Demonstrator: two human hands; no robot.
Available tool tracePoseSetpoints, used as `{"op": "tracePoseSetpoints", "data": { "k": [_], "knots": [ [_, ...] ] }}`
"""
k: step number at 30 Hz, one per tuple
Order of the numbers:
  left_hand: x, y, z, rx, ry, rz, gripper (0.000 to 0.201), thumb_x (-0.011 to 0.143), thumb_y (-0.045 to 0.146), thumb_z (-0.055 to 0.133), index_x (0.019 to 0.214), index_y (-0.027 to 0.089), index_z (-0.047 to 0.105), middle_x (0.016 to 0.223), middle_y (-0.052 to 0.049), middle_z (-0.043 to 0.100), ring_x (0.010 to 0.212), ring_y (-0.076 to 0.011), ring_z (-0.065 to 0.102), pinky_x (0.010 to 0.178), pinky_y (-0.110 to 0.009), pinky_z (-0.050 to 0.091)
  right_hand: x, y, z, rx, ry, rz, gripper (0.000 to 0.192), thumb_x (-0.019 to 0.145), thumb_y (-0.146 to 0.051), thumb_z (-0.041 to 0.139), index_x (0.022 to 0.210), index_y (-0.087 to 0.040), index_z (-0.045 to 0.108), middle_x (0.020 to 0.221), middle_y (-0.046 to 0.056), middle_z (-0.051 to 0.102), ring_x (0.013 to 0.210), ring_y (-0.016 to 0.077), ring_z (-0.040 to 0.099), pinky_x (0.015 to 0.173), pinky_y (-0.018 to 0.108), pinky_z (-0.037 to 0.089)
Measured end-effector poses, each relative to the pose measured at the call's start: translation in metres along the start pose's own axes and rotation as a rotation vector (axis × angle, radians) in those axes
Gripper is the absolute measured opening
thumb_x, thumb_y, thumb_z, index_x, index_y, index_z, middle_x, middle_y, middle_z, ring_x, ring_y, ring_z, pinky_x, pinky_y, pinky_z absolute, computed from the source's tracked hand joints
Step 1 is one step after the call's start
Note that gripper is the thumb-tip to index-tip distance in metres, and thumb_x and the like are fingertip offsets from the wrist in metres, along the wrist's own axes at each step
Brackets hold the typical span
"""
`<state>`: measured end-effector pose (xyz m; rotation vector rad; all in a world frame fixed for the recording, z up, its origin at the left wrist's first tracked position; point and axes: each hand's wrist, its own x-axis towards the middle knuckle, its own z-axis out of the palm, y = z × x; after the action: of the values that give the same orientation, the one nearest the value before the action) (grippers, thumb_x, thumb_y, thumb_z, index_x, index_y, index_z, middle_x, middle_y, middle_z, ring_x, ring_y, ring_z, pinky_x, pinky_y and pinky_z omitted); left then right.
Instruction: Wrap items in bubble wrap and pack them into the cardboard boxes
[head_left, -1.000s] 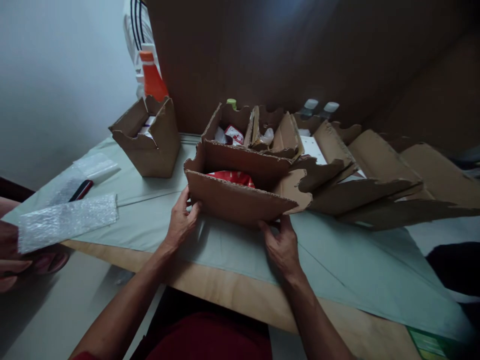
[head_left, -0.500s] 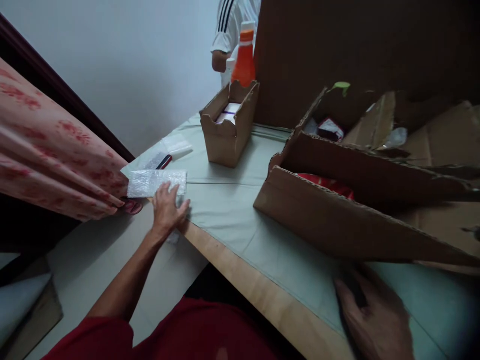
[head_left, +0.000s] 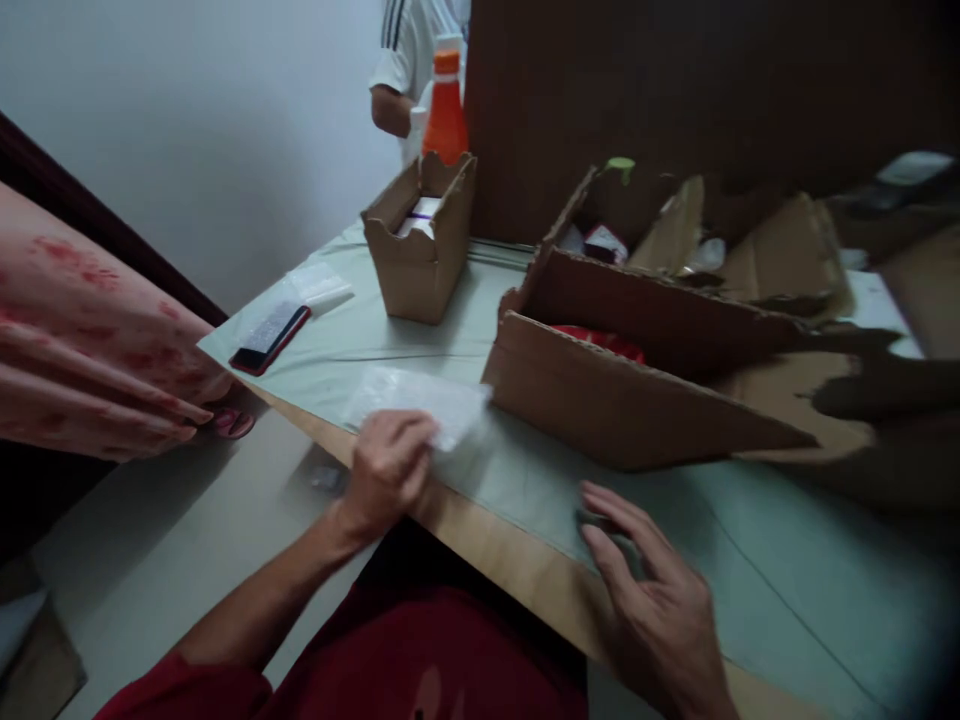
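Note:
My left hand point(head_left: 391, 465) is closed on one end of a bubble wrap sheet point(head_left: 420, 395), which slants over the table's front edge and is blurred by motion. Its far corner comes up to the side of the large cardboard box. My right hand point(head_left: 660, 600) is over the cloth near the front edge, thumb and fingers apart and curved. The dark patch between them looks like shadow; I make out no object there. At the table's left corner lies a dark phone with a red edge point(head_left: 270, 340), beside clear plastic packaging point(head_left: 319, 285).
A narrow cardboard box point(head_left: 409, 275) holding small white boxes stands at the back, an orange bottle point(head_left: 445, 115) behind it. The large divided cardboard box point(head_left: 637, 420) fills the right side, a red packet inside. A person in a white sleeve point(head_left: 397, 65) stands beyond.
My left hand has taken hold of the bubble wrap and drawn it right, off the phone. My right hand has moved left and its fingers now show apart. The view has shifted right.

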<state>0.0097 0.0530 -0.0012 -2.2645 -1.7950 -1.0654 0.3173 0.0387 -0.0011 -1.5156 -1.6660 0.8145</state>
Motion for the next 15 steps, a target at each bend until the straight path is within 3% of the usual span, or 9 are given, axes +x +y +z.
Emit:
{"op": "tracePoseSetpoints", "data": {
  "k": [4,7,10,15],
  "knots": [
    [-0.015,0.084,0.045,-0.22,-0.251,0.228,0.026,0.095,0.02,0.058,0.119,0.018,0.065,0.118,-0.012,0.072,0.106,-0.0264,0.065,0.092,-0.044,0.053,0.0,0.01,0.006,0.31,-0.068,0.232,0.063,0.088,-0.055,0.068,0.139,-0.021,0.056,0.119,0.014,0.074,0.088,0.0214,0.075,0.072,0.033,0.062],
    [-0.023,0.11,0.052,-0.292,-0.386,0.319,0.036,0.092,0.027,0.065,0.126,0.015,0.061,0.129,-0.015,0.068,0.117,-0.0312,0.061,0.101,-0.05,0.051,-0.004,0.027,0.001,0.271,-0.01,0.263,0.063,0.084,-0.052,0.071,0.135,-0.018,0.058,0.099,0.008,0.074,0.075,0.0178,0.071,0.068,0.031,0.06],
    [-0.023,0.104,0.041,-0.363,-0.353,0.304,0.033,0.094,0.022,0.062,0.127,0.016,0.06,0.128,-0.014,0.068,0.115,-0.0284,0.062,0.101,-0.049,0.051,-0.006,0.036,-0.012,0.1,0.046,0.187,0.043,0.09,-0.043,0.063,0.124,-0.018,0.067,0.091,0.006,0.072,0.072,0.0168,0.067,0.069,0.031,0.057],
    [-0.003,0.062,0.026,-0.244,-0.257,0.182,0.028,0.097,0.015,0.055,0.123,0.02,0.062,0.122,-0.013,0.069,0.109,-0.027,0.064,0.094,-0.047,0.055,-0.006,0.042,-0.049,-0.29,0.189,0.094,0.035,0.094,-0.04,0.057,0.117,-0.018,0.073,0.097,0.009,0.075,0.077,0.0217,0.069,0.072,0.036,0.056]
  ]
}}
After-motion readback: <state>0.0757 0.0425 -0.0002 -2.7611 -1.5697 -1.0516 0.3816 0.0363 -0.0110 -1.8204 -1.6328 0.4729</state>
